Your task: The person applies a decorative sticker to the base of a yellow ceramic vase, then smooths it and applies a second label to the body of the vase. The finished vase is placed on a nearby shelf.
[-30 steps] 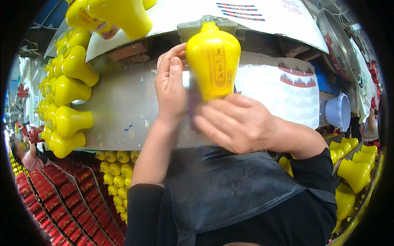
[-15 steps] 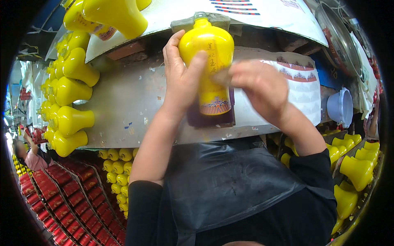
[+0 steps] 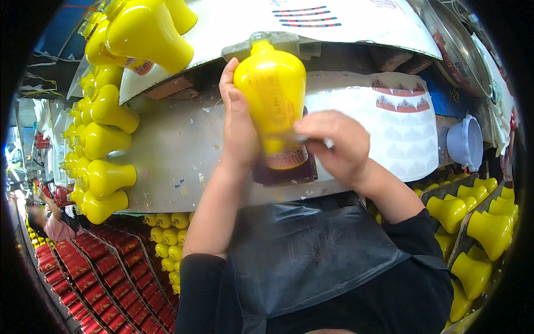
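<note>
A glossy yellow bottle (image 3: 272, 83) with a clear glass neck lies in front of me, its neck pointing away. It has a column of dark lettering and a patterned band (image 3: 288, 159) near its base. Along the bottle's left side, my left hand (image 3: 240, 125) grips it, thumb towards me and fingertips behind the shoulder. My right hand (image 3: 342, 142) is closed in a pinch at the lower right of the bottle. A small, flat greyish piece (image 3: 300, 135) shows at its fingertips, too blurred to name. Under the bottle's base is a dark purple pad (image 3: 283, 177); a grey block (image 3: 295, 42) supports the neck.
A sheet of patterned transfers (image 3: 403, 133) lies right of the bottle, beside a pale blue bucket (image 3: 465, 143). Yellow bottles (image 3: 108, 177) line the table's left edge; more stand on a white raised board (image 3: 356, 28). Red boxes (image 3: 105, 267) fill the lower left. Another person (image 3: 55, 225) is far left.
The bottle has turned a little in my left hand, so its lettering faces differently. My right hand has moved down from the middle of the bottle towards its base.
</note>
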Demonstrator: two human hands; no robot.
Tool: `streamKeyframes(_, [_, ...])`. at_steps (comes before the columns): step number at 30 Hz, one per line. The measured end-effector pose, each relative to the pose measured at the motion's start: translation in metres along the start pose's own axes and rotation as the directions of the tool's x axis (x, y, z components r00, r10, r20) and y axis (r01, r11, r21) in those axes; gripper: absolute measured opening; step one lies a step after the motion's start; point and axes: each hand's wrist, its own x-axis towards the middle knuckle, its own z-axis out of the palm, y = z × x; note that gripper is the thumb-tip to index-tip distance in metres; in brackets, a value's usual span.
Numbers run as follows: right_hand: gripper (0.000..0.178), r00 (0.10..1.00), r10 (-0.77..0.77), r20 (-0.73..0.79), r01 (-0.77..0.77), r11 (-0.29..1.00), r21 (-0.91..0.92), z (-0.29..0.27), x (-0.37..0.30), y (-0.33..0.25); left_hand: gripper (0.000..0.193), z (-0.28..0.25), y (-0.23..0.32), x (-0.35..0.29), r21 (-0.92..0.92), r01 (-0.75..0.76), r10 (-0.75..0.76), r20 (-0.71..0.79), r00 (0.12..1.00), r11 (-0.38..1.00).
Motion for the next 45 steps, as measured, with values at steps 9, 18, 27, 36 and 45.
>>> streamKeyframes(9, [0.027,0.986,0.161,0.029,-0.156,0.977,-0.145,-0.01,0.07,0.031,0.086,-0.007,0.002,0.007,0.495,-0.114,0.166,-0.062,0.984,0.861])
streamKeyframes(18, [0.026,0.929,0.299,0.217,-0.216,0.916,-0.337,-0.009,0.107,0.051,0.042,0.001,0.01,0.033,0.583,-0.071,0.207,-0.171,0.963,0.81])
streamKeyframes(27, [0.025,0.939,0.324,0.114,-0.302,0.937,-0.175,-0.015,0.089,0.045,0.042,-0.005,0.001,0.034,0.411,-0.069,0.161,-0.193,0.968,0.909])
streamKeyframes(36, [0.02,0.94,0.273,0.205,-0.252,0.96,-0.123,-0.02,0.11,0.048,0.046,-0.008,-0.003,0.029,0.421,-0.092,0.178,-0.169,0.97,0.902])
streamKeyframes(45, [0.02,0.95,-0.062,0.305,0.194,0.883,-0.427,-0.007,0.121,0.05,0.042,-0.004,0.003,0.027,0.456,-0.139,0.245,-0.183,0.952,0.879])
